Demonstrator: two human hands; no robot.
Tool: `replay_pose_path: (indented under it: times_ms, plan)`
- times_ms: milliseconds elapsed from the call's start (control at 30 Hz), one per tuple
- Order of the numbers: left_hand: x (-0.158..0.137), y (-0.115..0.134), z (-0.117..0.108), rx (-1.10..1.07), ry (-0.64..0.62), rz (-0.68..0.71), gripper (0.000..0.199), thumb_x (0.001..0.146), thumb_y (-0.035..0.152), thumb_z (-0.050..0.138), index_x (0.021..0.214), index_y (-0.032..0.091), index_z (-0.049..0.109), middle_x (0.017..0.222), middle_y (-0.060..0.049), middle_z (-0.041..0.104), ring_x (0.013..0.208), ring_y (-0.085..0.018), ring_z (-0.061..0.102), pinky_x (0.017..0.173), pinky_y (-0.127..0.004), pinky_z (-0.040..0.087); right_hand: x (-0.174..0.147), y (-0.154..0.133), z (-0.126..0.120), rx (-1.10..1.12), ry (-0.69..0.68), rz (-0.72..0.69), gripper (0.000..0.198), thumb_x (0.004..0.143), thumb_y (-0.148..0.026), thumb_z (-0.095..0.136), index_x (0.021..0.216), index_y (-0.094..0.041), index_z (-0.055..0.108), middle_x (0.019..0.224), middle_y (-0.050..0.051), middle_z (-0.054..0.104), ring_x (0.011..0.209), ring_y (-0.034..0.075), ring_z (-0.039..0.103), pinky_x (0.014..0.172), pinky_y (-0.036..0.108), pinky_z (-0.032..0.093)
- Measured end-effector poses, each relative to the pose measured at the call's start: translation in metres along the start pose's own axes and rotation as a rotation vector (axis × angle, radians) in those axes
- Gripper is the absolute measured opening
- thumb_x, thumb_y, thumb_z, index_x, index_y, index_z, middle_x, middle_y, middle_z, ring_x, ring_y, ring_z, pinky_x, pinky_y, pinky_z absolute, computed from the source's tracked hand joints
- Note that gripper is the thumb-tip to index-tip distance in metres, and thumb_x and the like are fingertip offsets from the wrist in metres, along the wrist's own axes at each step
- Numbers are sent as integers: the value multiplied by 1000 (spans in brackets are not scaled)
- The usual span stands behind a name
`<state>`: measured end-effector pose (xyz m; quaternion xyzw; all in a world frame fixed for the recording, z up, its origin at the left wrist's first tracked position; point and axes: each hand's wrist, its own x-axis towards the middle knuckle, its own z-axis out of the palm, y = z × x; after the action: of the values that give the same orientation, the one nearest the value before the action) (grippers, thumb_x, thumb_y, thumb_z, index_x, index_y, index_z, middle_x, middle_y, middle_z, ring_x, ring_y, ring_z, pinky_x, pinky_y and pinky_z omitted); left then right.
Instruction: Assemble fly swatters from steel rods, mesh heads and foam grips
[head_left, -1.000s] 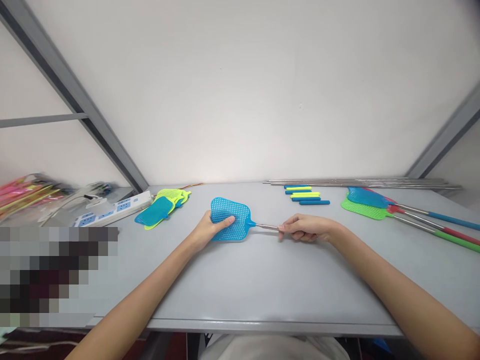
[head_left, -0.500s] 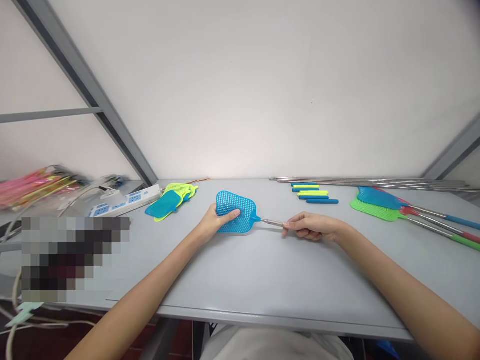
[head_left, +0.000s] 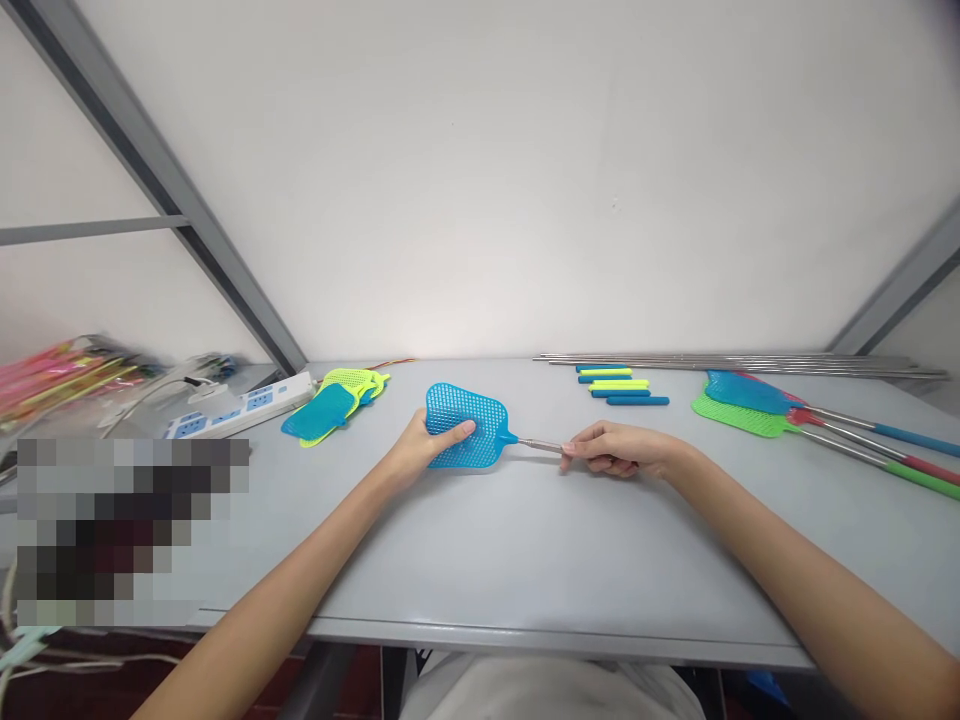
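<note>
A blue perforated fly swatter head (head_left: 480,440) is held above the middle of the grey table, with a thin metal rod (head_left: 541,445) running from its neck to the right. My left hand (head_left: 431,442) is closed on the head's left side, thumb on top and the other fingers hidden underneath. Pinched between the fingertips of my right hand (head_left: 611,448) is the rod; its far end is hidden in that hand. Behind my right hand lie several blue and yellow handle tubes (head_left: 619,385).
At the left, loose yellow and blue swatter heads (head_left: 326,410) lie by a white power strip (head_left: 247,405). Long metal rods (head_left: 735,364) run along the wall. Swatters with handles (head_left: 750,400) rest at the right. Pink and yellow packaged items (head_left: 60,385) and a blurred-out patch are far left.
The whole view has shifted slightly. Both hands keep the same grip on the swatter head and rod, and little else differs.
</note>
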<state>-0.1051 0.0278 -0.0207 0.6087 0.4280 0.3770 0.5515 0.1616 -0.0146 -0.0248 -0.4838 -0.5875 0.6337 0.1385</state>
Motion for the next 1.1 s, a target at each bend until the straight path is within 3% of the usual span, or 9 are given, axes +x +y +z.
replay_pose_path:
  times_ms: [433,733,1100]
  plan:
    - [-4,-1,6,9,-27,4,40,56,37,64,88,13,57,88,-8,63,79,-23,58,73,-37,47,0,0,-2,-11,-21,32,44,64,-51,51,86,-13,59,47,-7,23,36,1,14,33,20,4]
    - [-7,-2,8,93,-18,92,31,58,34,64,82,16,57,84,-5,64,78,-21,59,70,-32,48,-3,4,-7,-9,-67,1,40,68,-48,48,87,-14,59,46,-7,21,37,2,12,33,19,4]
    - [-8,-1,10,116,-20,140,34,58,36,63,83,14,58,85,-6,64,77,-21,59,70,-33,48,-1,5,-7,16,-67,22,40,68,-46,49,89,-14,59,47,-7,21,37,2,12,33,19,4]
